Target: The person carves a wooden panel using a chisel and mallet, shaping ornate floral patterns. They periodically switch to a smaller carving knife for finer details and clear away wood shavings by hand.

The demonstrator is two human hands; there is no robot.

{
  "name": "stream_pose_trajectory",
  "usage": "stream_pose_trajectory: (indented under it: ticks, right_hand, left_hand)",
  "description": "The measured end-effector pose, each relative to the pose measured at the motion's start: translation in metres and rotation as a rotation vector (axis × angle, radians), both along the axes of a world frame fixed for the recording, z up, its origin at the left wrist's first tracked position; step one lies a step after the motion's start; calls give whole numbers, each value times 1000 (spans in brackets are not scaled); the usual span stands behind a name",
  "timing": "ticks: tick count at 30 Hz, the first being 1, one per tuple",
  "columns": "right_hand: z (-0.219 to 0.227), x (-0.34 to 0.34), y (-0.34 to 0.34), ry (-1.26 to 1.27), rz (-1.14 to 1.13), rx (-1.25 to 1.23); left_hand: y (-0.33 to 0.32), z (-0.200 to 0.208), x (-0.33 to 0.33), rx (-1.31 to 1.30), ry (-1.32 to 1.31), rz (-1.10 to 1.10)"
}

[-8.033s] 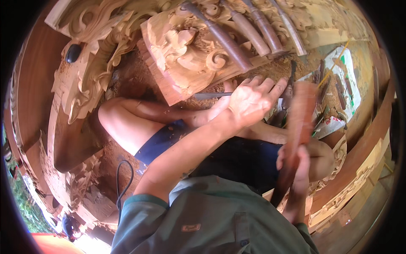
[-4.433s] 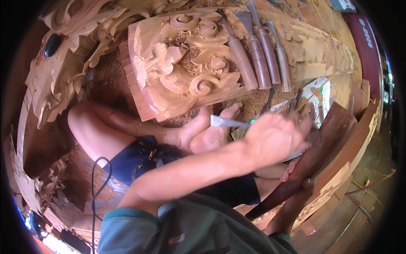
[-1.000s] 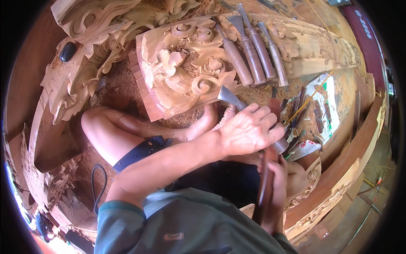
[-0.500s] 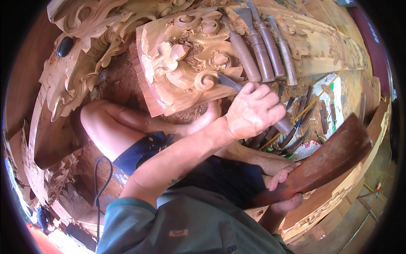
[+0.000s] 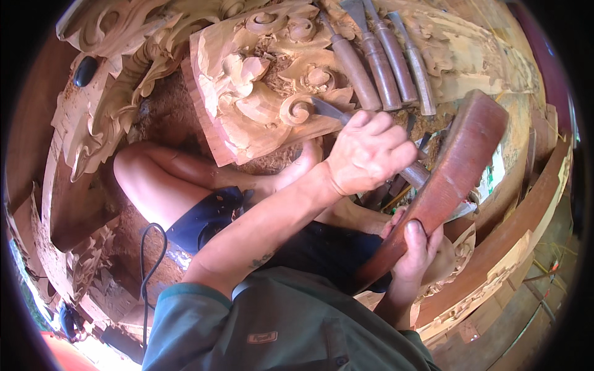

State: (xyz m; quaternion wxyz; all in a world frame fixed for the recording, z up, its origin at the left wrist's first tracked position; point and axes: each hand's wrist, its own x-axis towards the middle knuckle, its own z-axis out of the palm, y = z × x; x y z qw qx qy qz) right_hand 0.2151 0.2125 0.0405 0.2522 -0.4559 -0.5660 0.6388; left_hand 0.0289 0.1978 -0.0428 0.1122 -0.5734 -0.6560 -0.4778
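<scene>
My left hand (image 5: 371, 151) is wrapped round a chisel (image 5: 416, 175), whose metal blade points up-left and whose handle end sticks out below the fist. The blade tip meets the curled scroll on a carved wooden panel (image 5: 263, 139). In my right hand (image 5: 417, 250) is a long reddish-brown wooden mallet (image 5: 461, 151), its thumb lying across the narrower handle. The mallet's broad head is raised beside the chisel's handle end; whether they touch I cannot tell. Several more chisels (image 5: 380, 71) with brown handles lie side by side on the panel, beyond my left hand.
More carved wood (image 5: 102, 133) stands at the left, with a dark oval object (image 5: 85, 72) on it. A black cable (image 5: 143, 272) loops beside my left knee. Along the right runs a long wooden board (image 5: 489, 287). Wood shavings lie around my bare legs.
My right hand has swung the mallet up and leftward, bringing its head to the chisel's handle end. The left hand keeps the chisel at the scroll. The whole view has shifted slightly.
</scene>
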Motion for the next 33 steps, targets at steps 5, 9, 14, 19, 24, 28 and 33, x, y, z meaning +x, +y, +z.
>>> stream_pose_trajectory:
  ticks: [5, 9, 14, 19, 24, 28, 33]
  right_hand:
    - [4, 14, 13, 308, -44, -142]
    - [-5, 7, 10, 7, 72, -27]
    - [1, 11, 12, 200, 0, -129]
    - [-6, 25, 19, 57, 85, -144]
    - [-29, 58, 27, 258, -154, -342]
    - [-24, 70, 23, 331, -101, -331]
    - [-20, 64, 11, 349, -134, -250]
  left_hand:
    - [3, 2, -2, 5, -20, 32]
    - [5, -1, 2, 6, -23, 78]
    - [10, 1, 1, 9, -20, 142]
    - [-3, 22, 9, -127, -68, 94]
    - [-9, 53, 32, -159, -10, -69]
    - [7, 7, 7, -142, 42, -31]
    - [5, -9, 7, -124, 79, -8]
